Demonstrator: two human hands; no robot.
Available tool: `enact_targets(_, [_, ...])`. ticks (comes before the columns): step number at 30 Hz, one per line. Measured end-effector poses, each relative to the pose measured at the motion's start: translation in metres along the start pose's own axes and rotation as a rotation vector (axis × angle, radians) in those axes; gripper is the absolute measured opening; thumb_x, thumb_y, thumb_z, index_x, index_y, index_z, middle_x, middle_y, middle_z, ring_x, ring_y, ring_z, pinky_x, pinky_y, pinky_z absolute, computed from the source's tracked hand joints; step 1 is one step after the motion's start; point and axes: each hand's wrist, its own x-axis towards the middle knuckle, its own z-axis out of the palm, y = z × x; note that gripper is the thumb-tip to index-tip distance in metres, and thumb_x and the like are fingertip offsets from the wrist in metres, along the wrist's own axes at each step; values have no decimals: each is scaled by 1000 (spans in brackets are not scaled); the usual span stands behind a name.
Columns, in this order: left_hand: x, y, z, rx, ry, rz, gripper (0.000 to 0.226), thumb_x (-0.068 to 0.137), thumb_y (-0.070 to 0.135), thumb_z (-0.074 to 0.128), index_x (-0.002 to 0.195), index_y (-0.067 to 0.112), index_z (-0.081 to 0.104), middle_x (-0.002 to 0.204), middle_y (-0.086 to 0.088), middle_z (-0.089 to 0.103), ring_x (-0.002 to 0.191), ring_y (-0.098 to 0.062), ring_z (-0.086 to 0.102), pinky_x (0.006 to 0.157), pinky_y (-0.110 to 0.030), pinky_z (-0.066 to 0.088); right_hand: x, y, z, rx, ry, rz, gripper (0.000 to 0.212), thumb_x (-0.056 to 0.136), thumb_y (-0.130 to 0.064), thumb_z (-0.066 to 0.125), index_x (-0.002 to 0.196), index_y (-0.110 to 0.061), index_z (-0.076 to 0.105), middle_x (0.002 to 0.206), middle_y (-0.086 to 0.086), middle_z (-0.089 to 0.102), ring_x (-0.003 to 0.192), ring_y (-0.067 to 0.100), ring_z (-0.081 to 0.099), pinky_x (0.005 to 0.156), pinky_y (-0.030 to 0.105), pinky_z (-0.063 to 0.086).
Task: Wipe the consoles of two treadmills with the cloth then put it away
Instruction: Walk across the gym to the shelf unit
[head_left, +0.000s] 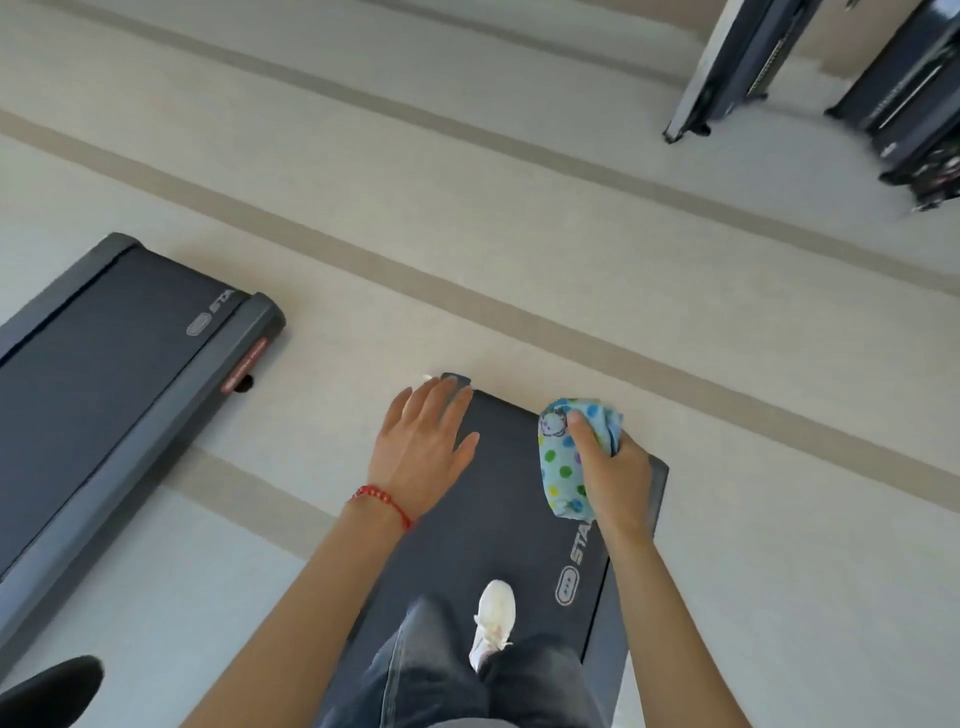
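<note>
Cloth (569, 457), bunched and clamped in the right hand (615, 475) above the treadmill belt (498, 519) while the left hand (423, 449) is spread empty, could be dropped underfoot if the grip loosens.

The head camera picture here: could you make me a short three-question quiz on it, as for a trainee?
1. True or false: the left hand holds the cloth.
2. Which foot covering shows on the treadmill belt? A white shoe, B black boot.
3. What is on the left wrist?

Key: 1 false, the right hand grips it; 2 A; 3 a red bracelet.
</note>
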Motion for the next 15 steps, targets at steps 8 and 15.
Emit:
enact_targets(8, [98, 19, 28, 13, -27, 97, 49, 85, 36, 41, 114, 5, 65, 116, -14, 63, 106, -32, 60, 90, -46, 49, 84, -26, -29, 49, 97, 57, 20, 84, -38, 64, 73, -23, 59, 73, -10, 61, 68, 4, 57, 58, 19, 44])
enact_targets(15, [206, 3, 58, -14, -27, 174, 48, 87, 35, 41, 114, 4, 65, 116, -14, 63, 106, -32, 61, 90, -48, 49, 172, -60, -14, 39, 160, 68, 24, 82, -41, 64, 83, -17, 63, 77, -7, 62, 75, 13, 59, 70, 28, 48])
